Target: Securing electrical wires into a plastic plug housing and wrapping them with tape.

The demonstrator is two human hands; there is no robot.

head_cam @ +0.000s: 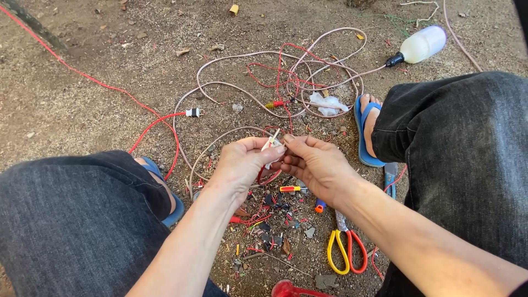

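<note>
Over dirt ground (82,66), both hands (left hand (242,165), right hand (316,165)) seemingly pinch white wire end (271,142)

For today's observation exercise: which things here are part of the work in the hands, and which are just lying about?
In use:
left hand
right hand
small white piece pinched between them
pale cable, probably

Lying about:
scissors
small screwdriver
white bottle
red cable
crumpled wrapper
wire scraps

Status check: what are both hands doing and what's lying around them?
Left hand and right hand together pinch a small white wire end. Tangled pink and red wires on the dirt beyond. Scissors and screwdriver lie below the hands.
</note>
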